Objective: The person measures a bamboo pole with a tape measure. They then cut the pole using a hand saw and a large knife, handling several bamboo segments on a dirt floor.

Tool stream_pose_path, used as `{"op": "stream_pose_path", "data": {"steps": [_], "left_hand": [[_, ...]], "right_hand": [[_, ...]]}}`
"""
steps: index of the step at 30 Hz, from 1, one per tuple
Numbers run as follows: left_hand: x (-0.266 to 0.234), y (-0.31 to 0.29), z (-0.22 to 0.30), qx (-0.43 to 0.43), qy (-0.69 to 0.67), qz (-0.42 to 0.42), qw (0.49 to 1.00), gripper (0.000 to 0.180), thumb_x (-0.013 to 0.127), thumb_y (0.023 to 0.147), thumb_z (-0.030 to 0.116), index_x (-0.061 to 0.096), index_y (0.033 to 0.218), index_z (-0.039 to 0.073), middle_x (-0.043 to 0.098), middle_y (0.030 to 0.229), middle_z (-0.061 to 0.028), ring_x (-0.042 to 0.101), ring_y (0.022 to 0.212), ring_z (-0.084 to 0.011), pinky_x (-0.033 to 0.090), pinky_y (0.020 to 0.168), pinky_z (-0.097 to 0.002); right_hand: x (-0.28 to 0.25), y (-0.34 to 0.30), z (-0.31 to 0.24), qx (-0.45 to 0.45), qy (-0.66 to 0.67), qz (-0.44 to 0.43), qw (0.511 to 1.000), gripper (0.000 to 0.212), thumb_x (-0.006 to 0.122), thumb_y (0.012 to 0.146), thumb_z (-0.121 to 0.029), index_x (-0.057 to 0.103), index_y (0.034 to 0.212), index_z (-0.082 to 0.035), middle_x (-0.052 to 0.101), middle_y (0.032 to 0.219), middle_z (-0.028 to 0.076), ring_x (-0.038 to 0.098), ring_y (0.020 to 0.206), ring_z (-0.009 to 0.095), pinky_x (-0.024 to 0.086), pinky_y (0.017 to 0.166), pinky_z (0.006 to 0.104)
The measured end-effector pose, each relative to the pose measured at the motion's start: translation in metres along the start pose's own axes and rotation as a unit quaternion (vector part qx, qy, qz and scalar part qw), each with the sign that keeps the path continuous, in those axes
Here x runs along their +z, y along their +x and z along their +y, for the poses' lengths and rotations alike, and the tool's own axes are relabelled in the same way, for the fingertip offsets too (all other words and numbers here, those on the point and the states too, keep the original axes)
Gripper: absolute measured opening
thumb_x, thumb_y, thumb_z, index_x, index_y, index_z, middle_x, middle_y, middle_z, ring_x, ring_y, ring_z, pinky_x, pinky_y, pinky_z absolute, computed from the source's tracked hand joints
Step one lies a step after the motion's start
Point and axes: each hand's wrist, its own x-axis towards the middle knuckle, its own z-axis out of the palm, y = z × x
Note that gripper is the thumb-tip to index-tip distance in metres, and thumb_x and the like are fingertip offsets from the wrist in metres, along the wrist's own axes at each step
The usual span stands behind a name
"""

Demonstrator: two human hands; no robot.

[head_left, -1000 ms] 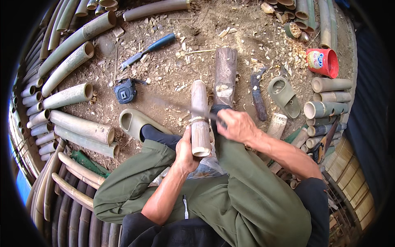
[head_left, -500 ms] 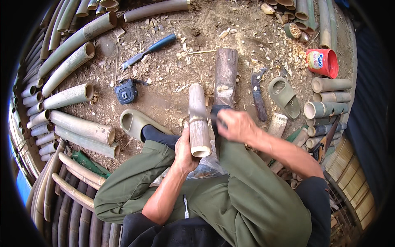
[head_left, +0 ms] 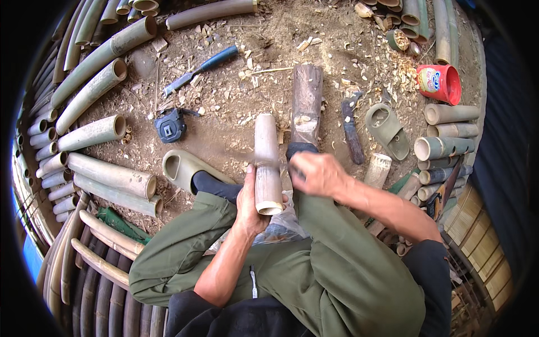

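Observation:
My left hand (head_left: 250, 203) is wrapped around the lower part of a short bamboo tube (head_left: 266, 137), held tilted up over my lap with its cut open end toward me. To its right, my right hand (head_left: 323, 175) is closed in a fist beside the bamboo, above my sock and trouser leg. A smeared streak crosses the tube at the height of that fist, so whatever the right hand grips cannot be made out. Just beyond the hands lies a notched wooden block (head_left: 307, 98). A dark curved knife (head_left: 351, 126) rests on the ground to the right.
On the chip-strewn dirt lie a blue-handled chisel (head_left: 205, 68), a tape measure (head_left: 170, 127) and an olive slipper (head_left: 387, 129). Bamboo lengths (head_left: 92, 132) line the left; shorter pieces (head_left: 443, 149), a saw (head_left: 443, 191) and a red container (head_left: 451, 85) stand right.
The bamboo tube has turned slightly in my left hand and shifted a little left. My right fist has moved slightly left, and a blurred streak now crosses the tube.

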Motion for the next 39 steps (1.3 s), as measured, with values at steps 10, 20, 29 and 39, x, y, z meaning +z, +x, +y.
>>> {"op": "stream_pose_path", "data": {"steps": [10, 20, 29, 39], "left_hand": [[-0.009, 0.002, 0.001, -0.044, -0.037, -0.013, 0.998, 0.06, 0.031, 0.103, 0.053, 0.057, 0.122, 0.001, 0.067, 0.091, -0.0145, 0.067, 0.069, -0.0247, 0.056, 0.052, -0.0358], [0.001, 0.0, 0.004, -0.017, -0.014, -0.004, 1.0, 0.059, 0.043, 0.099, 0.061, 0.058, 0.116, 0.006, 0.066, 0.087, -0.0092, 0.067, 0.061, -0.0223, 0.056, 0.047, -0.0341], [-0.019, 0.0, 0.006, 0.021, 0.002, -0.049, 0.999, 0.058, 0.048, 0.1, 0.055, 0.055, 0.121, 0.001, 0.066, 0.095, -0.012, 0.068, 0.074, -0.0252, 0.058, 0.06, -0.0377], [0.07, -0.032, 0.139, 0.138, -0.011, -0.168, 0.976, 0.067, 0.039, 0.103, 0.053, 0.043, 0.134, -0.007, 0.061, 0.118, -0.0247, 0.067, 0.078, -0.0226, 0.06, 0.063, -0.028]], "right_hand": [[-0.008, 0.001, -0.02, -0.09, 0.08, 0.055, 0.991, 0.019, 0.069, 0.083, -0.015, 0.055, 0.088, -0.004, 0.061, 0.076, 0.015, 0.064, 0.063, 0.034, 0.055, 0.056, 0.0435], [0.007, 0.007, 0.006, 0.057, 0.004, 0.026, 0.998, 0.019, 0.071, 0.077, -0.012, 0.056, 0.087, -0.006, 0.063, 0.08, 0.011, 0.066, 0.068, 0.03, 0.056, 0.058, 0.0384], [0.014, 0.011, 0.002, 0.066, 0.001, 0.043, 0.997, 0.027, 0.075, 0.075, -0.018, 0.058, 0.091, -0.006, 0.063, 0.08, 0.011, 0.067, 0.071, 0.03, 0.057, 0.06, 0.0398], [-0.042, -0.033, -0.007, 0.253, 0.158, 0.301, 0.905, 0.026, 0.066, 0.089, -0.026, 0.062, 0.096, -0.002, 0.066, 0.075, 0.021, 0.069, 0.071, 0.037, 0.053, 0.061, 0.0421]]}}
